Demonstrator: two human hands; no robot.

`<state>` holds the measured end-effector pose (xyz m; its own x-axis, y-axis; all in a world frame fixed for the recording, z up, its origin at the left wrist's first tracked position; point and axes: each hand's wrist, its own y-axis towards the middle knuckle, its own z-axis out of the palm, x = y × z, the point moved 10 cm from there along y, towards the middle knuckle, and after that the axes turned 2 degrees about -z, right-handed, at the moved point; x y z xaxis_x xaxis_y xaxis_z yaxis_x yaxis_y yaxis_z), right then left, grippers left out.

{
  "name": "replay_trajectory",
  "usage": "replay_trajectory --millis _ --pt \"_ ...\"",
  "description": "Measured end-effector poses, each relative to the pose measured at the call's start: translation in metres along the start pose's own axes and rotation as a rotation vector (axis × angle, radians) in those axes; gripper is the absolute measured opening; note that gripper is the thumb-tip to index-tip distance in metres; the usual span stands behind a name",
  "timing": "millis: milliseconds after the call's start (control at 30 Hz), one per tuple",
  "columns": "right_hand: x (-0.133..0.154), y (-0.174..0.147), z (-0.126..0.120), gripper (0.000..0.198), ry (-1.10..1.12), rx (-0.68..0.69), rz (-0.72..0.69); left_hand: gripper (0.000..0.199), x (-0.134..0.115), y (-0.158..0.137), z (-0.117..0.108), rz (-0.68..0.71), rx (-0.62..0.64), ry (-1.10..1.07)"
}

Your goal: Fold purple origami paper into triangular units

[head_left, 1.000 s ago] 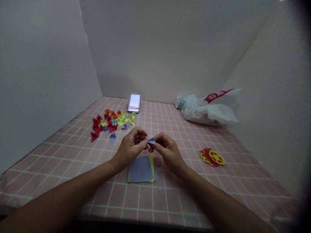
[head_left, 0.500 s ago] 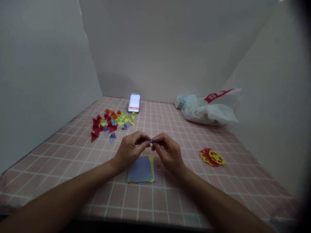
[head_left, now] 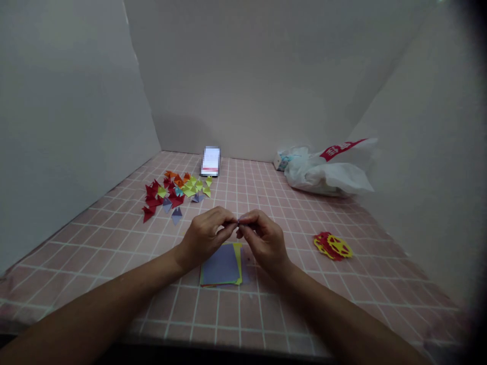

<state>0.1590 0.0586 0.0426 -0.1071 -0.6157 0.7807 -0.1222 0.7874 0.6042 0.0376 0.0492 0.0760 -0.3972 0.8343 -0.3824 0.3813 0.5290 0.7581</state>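
My left hand (head_left: 207, 234) and my right hand (head_left: 266, 241) meet fingertip to fingertip over the middle of the table. Both are closed in a pinch on a small piece of folded paper (head_left: 238, 223), dark purplish and almost wholly hidden by the fingers. Just below them lies a stack of square paper sheets (head_left: 220, 266), purple on top, with yellow, green and orange edges peeping out. To the left of my hands spreads a group of small folded paper pieces (head_left: 177, 198) in red, orange, yellow, blue and purple.
A phone (head_left: 210, 161) with a lit screen stands at the back. A white plastic bag (head_left: 323, 175) and a small box (head_left: 280, 161) sit at the back right. Red and yellow cut-outs (head_left: 334, 247) lie on the right. Pale walls enclose the checked tablecloth (head_left: 228, 324).
The fingertips have closed further around the folded paper, so less of it shows. My left thumb has shifted slightly. Everything on the table stays put.
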Motion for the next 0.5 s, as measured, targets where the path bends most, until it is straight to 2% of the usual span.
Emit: replay_trajectory --millis 267,500 --pt "-0.014 0.000 0.001 0.006 0.185 -0.006 0.154 0.002 0.003 0.000 0.002 -0.008 0.025 -0.032" --pt "-0.026 0.000 0.004 0.011 0.333 0.008 0.258 0.008 0.011 0.000 0.003 -0.120 0.050 -0.074"
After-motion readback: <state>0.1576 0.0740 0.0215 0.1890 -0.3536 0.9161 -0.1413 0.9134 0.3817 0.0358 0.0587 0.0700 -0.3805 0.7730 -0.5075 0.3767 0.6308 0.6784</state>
